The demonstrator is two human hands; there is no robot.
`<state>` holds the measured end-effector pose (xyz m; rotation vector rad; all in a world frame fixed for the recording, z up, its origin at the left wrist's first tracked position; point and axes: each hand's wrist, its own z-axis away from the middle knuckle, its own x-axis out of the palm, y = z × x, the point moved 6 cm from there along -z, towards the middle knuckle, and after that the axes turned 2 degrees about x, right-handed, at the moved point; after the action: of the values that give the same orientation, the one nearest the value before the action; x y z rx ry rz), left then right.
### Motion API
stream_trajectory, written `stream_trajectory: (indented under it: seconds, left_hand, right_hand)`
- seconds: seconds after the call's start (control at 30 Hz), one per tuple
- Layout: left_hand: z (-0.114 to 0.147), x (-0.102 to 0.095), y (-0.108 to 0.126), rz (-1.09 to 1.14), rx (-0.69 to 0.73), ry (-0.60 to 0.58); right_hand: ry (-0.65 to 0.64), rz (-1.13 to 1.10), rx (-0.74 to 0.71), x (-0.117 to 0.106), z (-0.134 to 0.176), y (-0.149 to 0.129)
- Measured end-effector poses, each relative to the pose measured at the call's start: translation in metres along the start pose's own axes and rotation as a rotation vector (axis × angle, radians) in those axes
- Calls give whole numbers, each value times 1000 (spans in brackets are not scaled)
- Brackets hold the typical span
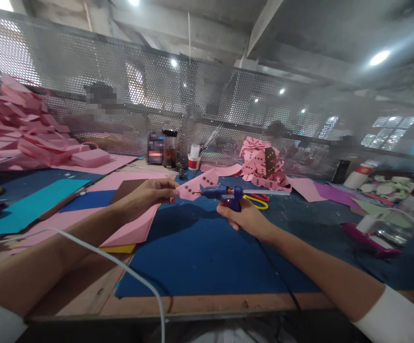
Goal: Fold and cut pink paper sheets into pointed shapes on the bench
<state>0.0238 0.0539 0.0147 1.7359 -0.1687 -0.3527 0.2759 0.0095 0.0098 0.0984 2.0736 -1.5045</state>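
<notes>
My left hand point(159, 190) pinches the near end of a pink strip point(196, 185) marked with small dark squares. The strip runs back toward a heap of similar dotted pink strips point(260, 164). A blue glue gun point(224, 192) is gripped in my right hand point(242, 216), a small red light showing on its body. Its nozzle points left and meets or nearly meets the strip; I cannot tell whether it touches. A pale glue stick point(274, 192) sticks out of the gun's rear. Below both hands lies a dark blue sheet point(210, 257).
Pink sheets point(132, 228) and a turquoise sheet point(35, 205) lie left, beneath a large pink pile point(21, 128). Yellow-and-red-handled scissors point(259, 202) rest behind my right hand. A paper cup point(193, 162) and a jar point(170, 148) stand by the mesh screen. A white cable point(121, 264) crosses the front left.
</notes>
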Motion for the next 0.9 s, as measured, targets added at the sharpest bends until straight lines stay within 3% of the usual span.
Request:
stream_trajectory:
  seconds: [0.33,0.47,0.63,0.7,0.8,0.9]
  left_hand:
    - [1,-3,-1,-18,4,27]
    - [0,-4,-4,-46,17,5]
    - [0,-2,-4,-103,43,-19]
    - [1,1,-2,-131,49,-15]
    - [2,6,2,-180,61,-12]
    - [4,10,4,-232,78,-12]
  right_hand:
    - [142,-37,-23,-20,0,-10]
    - [273,2,-17,-45,2,-16]
    - [529,405,27,-98,21,-2]
    - [575,595,54,-117,34,11]
    - [574,837,176,-140,53,37]
    - [504,911,315,-159,70,62]
